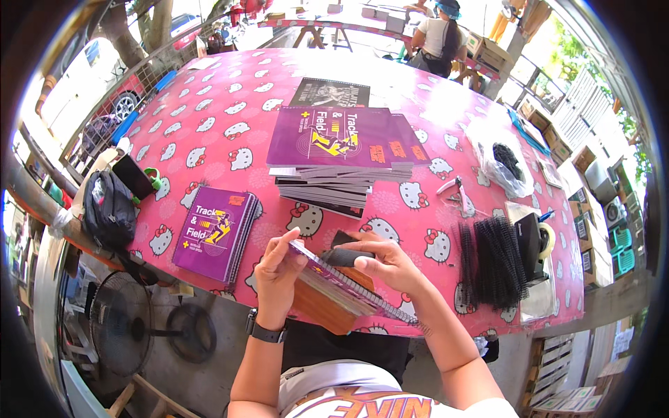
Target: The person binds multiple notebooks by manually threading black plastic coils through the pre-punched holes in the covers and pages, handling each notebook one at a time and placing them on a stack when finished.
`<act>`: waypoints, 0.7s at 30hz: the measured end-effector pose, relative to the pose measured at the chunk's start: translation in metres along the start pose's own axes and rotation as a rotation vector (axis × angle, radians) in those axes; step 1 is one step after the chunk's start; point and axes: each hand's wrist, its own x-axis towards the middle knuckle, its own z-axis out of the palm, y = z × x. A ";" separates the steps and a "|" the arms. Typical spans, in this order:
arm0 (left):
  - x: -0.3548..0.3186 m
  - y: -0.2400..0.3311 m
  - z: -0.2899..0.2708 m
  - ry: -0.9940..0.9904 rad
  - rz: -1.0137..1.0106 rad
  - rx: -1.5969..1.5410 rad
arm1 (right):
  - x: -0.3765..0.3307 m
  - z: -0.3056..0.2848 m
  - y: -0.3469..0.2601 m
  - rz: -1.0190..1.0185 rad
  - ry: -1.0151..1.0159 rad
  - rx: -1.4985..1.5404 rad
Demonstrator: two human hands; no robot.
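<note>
My left hand (277, 273) is closed on the upper left end of a purple spiral-bound book (339, 284), which stands tilted on edge with its black coil facing right. Loose coil sticks out past the book's lower end, near my right forearm. My right hand (390, 263) grips a dark, block-like tool (340, 258) beside the coil edge; its exact kind I cannot make out. Beneath the book lies a brown wooden board (317, 306) at the table's front edge. Several finished-looking purple spiral books (212, 230) are stacked to the left.
Ahead stands a tall pile of purple books (331, 139). To the right lie pink-handled pliers (456, 195), black plastic coils (491, 265), a tape dispenser (533, 247) and a plastic bag (509, 164). A black bag (111, 209) sits left, above a fan (122, 324). A person (439, 38) sits far off.
</note>
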 end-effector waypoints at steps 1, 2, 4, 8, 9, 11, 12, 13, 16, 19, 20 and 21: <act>0.001 0.001 0.001 -0.002 0.009 -0.003 | -0.002 -0.002 0.001 -0.045 -0.028 0.034; 0.001 0.002 0.003 -0.030 0.011 0.001 | -0.005 -0.003 0.000 -0.052 -0.027 0.027; -0.003 0.003 0.001 -0.048 -0.008 0.018 | -0.012 0.003 -0.006 -0.316 -0.088 0.269; 0.000 0.013 0.007 -0.114 0.035 0.090 | -0.012 -0.009 -0.005 -0.055 0.102 -0.181; -0.003 0.014 0.004 -0.117 0.009 0.104 | -0.013 -0.006 -0.007 -0.056 0.093 -0.177; -0.004 0.017 0.006 -0.114 0.010 0.114 | -0.013 0.001 -0.012 -0.295 -0.084 0.270; -0.003 0.020 0.010 -0.138 0.012 0.109 | -0.013 -0.002 -0.013 -0.293 -0.071 0.267; -0.003 0.021 0.012 -0.149 0.009 0.104 | -0.008 -0.007 -0.012 -0.204 0.025 -0.020; -0.002 0.024 0.012 -0.147 0.092 0.184 | -0.012 -0.007 -0.013 -0.211 -0.005 0.130; -0.002 0.025 0.012 -0.201 0.130 0.188 | -0.012 0.002 -0.017 -0.193 0.032 0.008; -0.004 0.024 0.011 -0.198 0.124 0.196 | -0.007 -0.004 0.001 -0.087 0.111 -0.181; -0.003 0.024 0.011 -0.195 0.128 0.201 | -0.007 -0.007 0.015 -0.043 0.213 -0.414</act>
